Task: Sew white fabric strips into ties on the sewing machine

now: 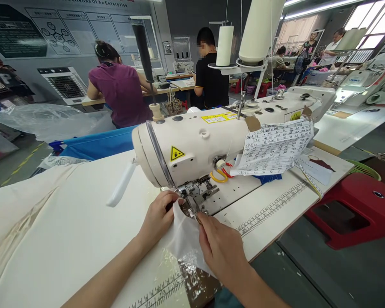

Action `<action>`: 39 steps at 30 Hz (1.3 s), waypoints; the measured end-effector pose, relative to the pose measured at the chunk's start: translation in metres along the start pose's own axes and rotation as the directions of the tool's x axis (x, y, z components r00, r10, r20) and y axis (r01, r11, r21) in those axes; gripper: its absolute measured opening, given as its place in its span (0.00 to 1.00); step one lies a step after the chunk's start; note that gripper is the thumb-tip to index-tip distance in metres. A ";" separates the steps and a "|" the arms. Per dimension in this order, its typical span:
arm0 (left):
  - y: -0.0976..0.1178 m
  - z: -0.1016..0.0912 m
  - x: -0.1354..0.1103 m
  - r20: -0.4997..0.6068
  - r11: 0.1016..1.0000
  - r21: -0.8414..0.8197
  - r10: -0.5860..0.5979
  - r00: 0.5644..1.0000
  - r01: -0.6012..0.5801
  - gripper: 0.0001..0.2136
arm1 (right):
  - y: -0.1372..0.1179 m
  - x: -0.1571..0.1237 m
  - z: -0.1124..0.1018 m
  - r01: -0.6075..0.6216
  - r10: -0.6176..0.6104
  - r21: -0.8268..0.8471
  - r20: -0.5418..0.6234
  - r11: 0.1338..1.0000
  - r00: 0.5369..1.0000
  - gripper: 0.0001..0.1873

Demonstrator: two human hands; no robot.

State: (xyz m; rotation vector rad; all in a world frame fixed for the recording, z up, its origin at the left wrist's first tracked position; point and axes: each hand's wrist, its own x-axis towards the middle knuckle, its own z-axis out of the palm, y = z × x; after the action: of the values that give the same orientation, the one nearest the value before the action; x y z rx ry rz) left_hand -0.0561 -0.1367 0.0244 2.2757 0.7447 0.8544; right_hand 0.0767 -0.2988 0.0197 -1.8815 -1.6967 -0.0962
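Observation:
A piece of white fabric (183, 234) hangs over the table's front edge below the needle area of a white sewing machine (192, 145). My left hand (160, 214) is closed on the fabric's upper left edge, close to the presser foot (192, 201). On the other side, my right hand (220, 244) pinches the fabric's right edge just in front of the foot. The fingertips of both hands are partly hidden by the cloth and machine parts.
Handwritten paper sheets (272, 147) hang on the machine's right side. A ruler strip (272, 205) runs along the table edge. Cream fabric (22, 214) lies at the left. A red stool (356, 205) stands at the right. Two people work at tables ahead; thread cones (225, 45) stand above.

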 end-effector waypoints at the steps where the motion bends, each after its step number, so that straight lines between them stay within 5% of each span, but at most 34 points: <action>1: 0.000 0.000 0.000 -0.002 1.000 -0.001 0.002 1.000 -0.002 0.10 | 0.000 0.000 0.000 0.003 -0.003 -0.002 -0.004 1.000 1.000 0.17; 28: 0.000 -0.002 0.001 0.008 1.000 0.025 0.003 1.000 -0.003 0.12 | -0.001 0.000 0.000 0.002 -0.002 0.002 0.035 1.000 0.999 0.16; 39: 0.002 0.001 0.000 0.010 0.981 0.158 0.110 0.994 -0.110 0.07 | -0.003 0.001 0.002 0.019 -0.017 -0.102 0.019 0.995 1.000 0.18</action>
State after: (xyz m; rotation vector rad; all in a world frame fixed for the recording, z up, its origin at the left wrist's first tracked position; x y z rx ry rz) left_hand -0.0546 -0.1381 0.0251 2.4778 0.7144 0.8715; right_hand 0.0736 -0.2966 0.0198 -1.9466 -1.7513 -0.1762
